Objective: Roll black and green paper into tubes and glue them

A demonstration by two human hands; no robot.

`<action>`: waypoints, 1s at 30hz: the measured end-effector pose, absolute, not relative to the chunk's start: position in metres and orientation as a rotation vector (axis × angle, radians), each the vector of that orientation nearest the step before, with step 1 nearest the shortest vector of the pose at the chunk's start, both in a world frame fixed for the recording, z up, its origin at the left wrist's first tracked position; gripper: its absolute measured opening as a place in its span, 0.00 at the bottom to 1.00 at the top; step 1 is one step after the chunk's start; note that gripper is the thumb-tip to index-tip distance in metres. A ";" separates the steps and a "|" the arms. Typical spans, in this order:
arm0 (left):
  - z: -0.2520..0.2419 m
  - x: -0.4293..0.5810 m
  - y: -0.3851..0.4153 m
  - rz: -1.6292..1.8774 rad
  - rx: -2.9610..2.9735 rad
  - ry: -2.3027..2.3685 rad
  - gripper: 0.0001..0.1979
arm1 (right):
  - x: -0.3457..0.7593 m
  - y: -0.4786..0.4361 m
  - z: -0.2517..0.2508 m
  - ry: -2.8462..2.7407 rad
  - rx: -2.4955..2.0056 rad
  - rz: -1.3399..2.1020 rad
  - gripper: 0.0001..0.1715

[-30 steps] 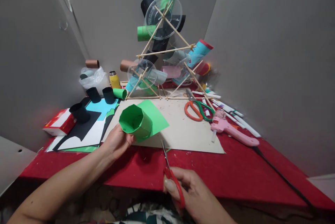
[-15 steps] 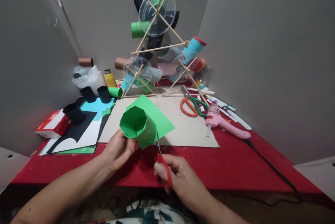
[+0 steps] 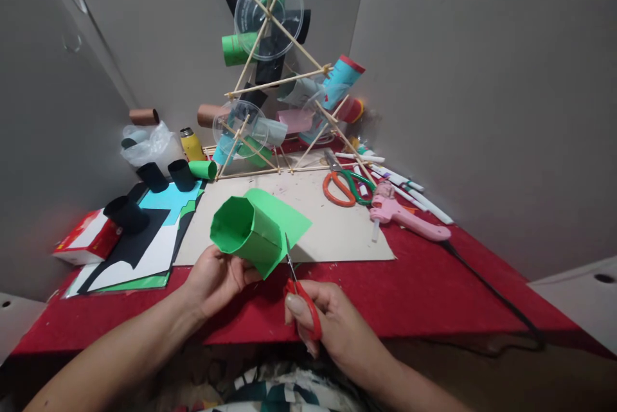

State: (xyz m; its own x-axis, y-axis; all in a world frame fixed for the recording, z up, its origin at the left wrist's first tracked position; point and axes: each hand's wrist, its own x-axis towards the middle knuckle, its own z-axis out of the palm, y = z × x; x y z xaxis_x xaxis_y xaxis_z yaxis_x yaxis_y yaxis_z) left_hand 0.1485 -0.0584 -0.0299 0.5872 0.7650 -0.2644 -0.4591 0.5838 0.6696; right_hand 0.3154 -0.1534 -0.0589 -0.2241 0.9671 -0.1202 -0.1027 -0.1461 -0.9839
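My left hand [image 3: 224,278] holds a green paper cup [image 3: 255,232] from below, its many-sided opening tilted toward the left. A flat green sheet [image 3: 284,214] joins or lies against the cup's far end and sticks out to the right. My right hand [image 3: 321,315] is closed on small scissors with red handles [image 3: 308,309]. The scissor blades point up and touch the green paper at the cup's right end. Whether the blades are fully closed is too small to tell.
Behind stands a stick frame [image 3: 282,86] with plastic discs and paper tubes. Larger scissors [image 3: 339,189] and a pink glue gun [image 3: 409,218] lie right, its cord trailing. Black tubes [image 3: 126,214], paper sheets [image 3: 139,258] and a red box [image 3: 89,237] are left.
The whole view has shifted, with background things now further left. The green cup has turned so that more of its side shows, and the attached sheet has rotated around its far end.
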 end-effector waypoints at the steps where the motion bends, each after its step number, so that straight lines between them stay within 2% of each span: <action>1: -0.029 0.149 -0.059 0.766 0.587 0.576 0.12 | 0.316 -0.153 -0.059 -1.199 -1.093 1.512 0.33; 8: -0.027 0.152 -0.062 0.766 0.617 0.564 0.15 | 0.316 -0.154 -0.064 -1.135 -1.068 1.481 0.32; 30: -0.021 0.156 -0.068 0.793 0.728 0.680 0.16 | 0.315 -0.155 -0.062 -1.117 -1.115 1.448 0.32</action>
State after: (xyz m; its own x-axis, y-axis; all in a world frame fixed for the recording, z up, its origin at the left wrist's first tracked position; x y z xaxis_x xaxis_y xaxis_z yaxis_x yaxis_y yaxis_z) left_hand 0.1556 -0.0679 -0.0215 0.5246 0.8112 -0.2585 -0.3795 0.4946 0.7819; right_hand 0.3150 -0.1552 -0.0623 -0.1234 0.9870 -0.1032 -0.1507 -0.1214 -0.9811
